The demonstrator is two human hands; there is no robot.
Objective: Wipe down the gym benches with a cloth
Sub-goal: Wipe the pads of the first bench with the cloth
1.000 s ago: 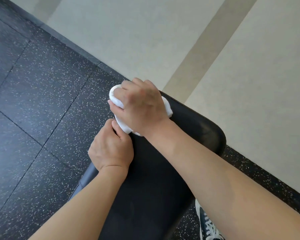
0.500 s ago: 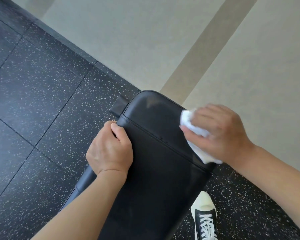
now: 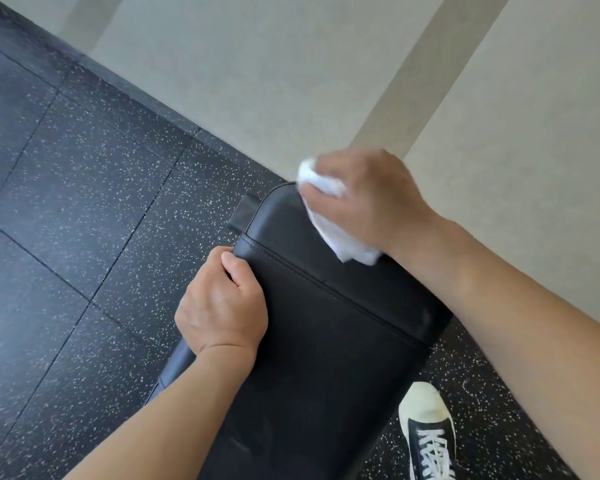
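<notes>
A black padded gym bench (image 3: 319,341) runs from the bottom centre up to its rounded end near the middle of the view. My left hand (image 3: 222,306) grips the bench's left edge just below a stitched seam. My right hand (image 3: 364,199) presses a crumpled white cloth (image 3: 329,216) against the top right corner of the bench's end. Part of the cloth is hidden under my fingers.
Black speckled rubber floor tiles (image 3: 84,202) lie to the left and below. A pale beige floor (image 3: 257,81) with a darker stripe begins just beyond the bench's end. A black bracket (image 3: 243,213) sticks out at the bench's top left. My black and white shoe (image 3: 426,434) stands right of the bench.
My right hand carried the cloth from the bench's top left corner across to the right side, then back up toward the top right corner. My left hand kept its grip on the left edge.
</notes>
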